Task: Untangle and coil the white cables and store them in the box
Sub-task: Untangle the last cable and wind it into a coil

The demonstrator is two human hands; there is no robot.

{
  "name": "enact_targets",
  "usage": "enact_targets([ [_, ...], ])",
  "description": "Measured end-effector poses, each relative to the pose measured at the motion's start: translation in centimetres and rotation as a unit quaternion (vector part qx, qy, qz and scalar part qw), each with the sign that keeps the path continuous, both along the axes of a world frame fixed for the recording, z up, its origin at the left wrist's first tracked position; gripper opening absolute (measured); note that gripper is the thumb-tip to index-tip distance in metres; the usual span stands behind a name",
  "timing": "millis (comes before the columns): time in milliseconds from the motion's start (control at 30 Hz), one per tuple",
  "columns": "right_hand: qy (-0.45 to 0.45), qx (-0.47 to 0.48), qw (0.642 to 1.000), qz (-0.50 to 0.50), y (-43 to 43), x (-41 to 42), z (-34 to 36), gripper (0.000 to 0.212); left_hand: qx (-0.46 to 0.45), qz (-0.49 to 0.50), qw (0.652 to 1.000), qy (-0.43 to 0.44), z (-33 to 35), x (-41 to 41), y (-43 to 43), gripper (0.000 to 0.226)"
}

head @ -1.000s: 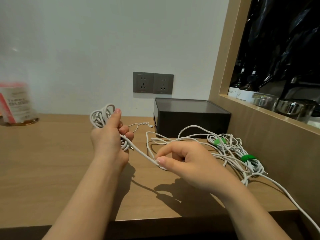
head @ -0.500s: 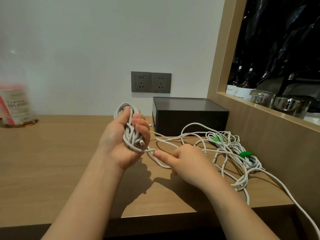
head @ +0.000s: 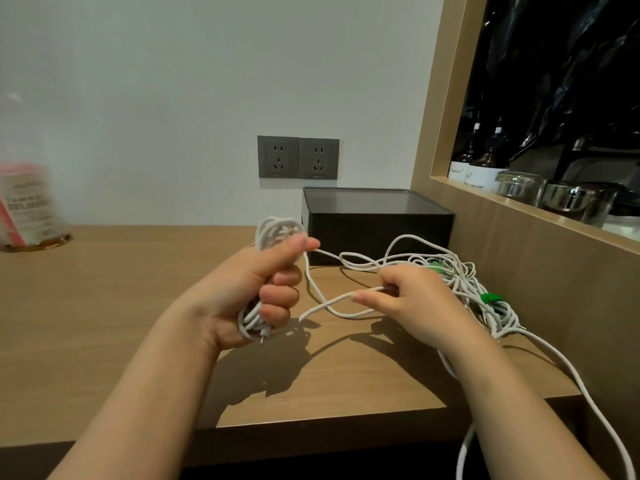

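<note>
My left hand (head: 256, 292) grips a coiled bundle of white cable (head: 277, 232), thumb on top, with loops sticking out above and below the fist and a plug end hanging at the bottom. My right hand (head: 412, 303) pinches a loose strand of that cable (head: 332, 306) above the wooden counter. A tangled heap of white cables (head: 478, 289) with green ties lies to the right, against the wooden side panel. The dark box (head: 377, 230) stands closed behind my hands, by the wall.
Two grey wall sockets (head: 298, 156) sit above the box. A blurred red and white container (head: 29, 206) stands at the far left of the counter (head: 104, 306). Bottles and metal bowls fill the niche at right. One cable trails over the counter's front edge at right.
My left hand has turned thumb-up and closed tighter on the coil. My right hand moved right, away from the coil, drawing the strand out.
</note>
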State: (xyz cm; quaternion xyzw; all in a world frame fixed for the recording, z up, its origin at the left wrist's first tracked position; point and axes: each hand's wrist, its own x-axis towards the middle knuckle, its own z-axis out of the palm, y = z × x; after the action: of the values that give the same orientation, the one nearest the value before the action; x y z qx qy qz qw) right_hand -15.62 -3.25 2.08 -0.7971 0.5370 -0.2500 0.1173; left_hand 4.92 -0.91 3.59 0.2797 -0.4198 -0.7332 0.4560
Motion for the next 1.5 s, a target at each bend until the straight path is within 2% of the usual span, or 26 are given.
enact_targets([
  [67,-0.02,-0.049,0.999,-0.014,-0.2,0.1,-0.3,0.033,-0.044,0.037,0.99,-0.132,0.3,-0.9,0.5,0.035],
  [133,-0.04,-0.087,0.995,-0.012,-0.4,0.3,-0.5,0.028,-0.068,0.047,0.972,-0.22,0.4,-1.3,0.6,0.019],
  [333,-0.035,-0.136,0.99,0.026,-0.3,0.6,-0.5,0.013,-0.112,0.11,0.901,-0.403,0.0,-1.6,0.1,0.035],
  [400,-0.034,-0.144,0.988,0.034,-0.2,0.8,-0.6,0.012,-0.12,0.138,0.882,-0.435,-0.2,-1.8,-0.1,0.035],
  [500,-0.033,-0.149,0.987,0.043,-0.2,1.3,-0.7,0.012,-0.128,0.171,0.869,-0.446,-0.6,-2.1,-0.2,0.023],
  [733,-0.034,-0.17,0.984,0.037,-0.4,1.5,-1.1,0.012,-0.168,0.19,0.806,-0.535,-1.3,-2.8,-0.7,0.008],
  [900,-0.042,-0.172,0.984,0.034,-0.6,1.5,-1.3,0.011,-0.216,0.174,0.721,-0.635,-1.1,-2.5,-1.0,0.02],
  [933,-0.048,-0.172,0.983,0.034,-0.7,1.5,-1.4,0.011,-0.222,0.17,0.719,-0.637,-1.1,-2.5,-1.0,0.021],
  [967,-0.057,-0.173,0.983,0.034,-0.6,1.5,-1.4,0.01,-0.224,0.168,0.732,-0.622,-1.1,-2.5,-0.9,0.021],
  [1133,-0.104,-0.171,0.98,0.023,-0.6,1.5,-1.2,0.01,-0.194,0.168,0.846,-0.467,-1.8,-2.9,-0.7,0.012],
  [1267,-0.081,-0.14,0.987,0.02,-0.5,1.2,-1.2,0.011,-0.167,0.198,0.888,-0.38,-2.2,-3.0,-0.9,0.013],
  [1367,-0.009,-0.062,0.998,0.004,-0.5,0.6,-1.1,0.008,-0.115,0.251,0.922,-0.271,-2.1,-2.4,-1.1,0.009],
  [1500,0.046,-0.032,0.996,-0.065,-0.7,-0.4,-1.1,0.008,-0.043,0.313,0.943,-0.106,-1.4,-0.8,-1.5,0.014],
])
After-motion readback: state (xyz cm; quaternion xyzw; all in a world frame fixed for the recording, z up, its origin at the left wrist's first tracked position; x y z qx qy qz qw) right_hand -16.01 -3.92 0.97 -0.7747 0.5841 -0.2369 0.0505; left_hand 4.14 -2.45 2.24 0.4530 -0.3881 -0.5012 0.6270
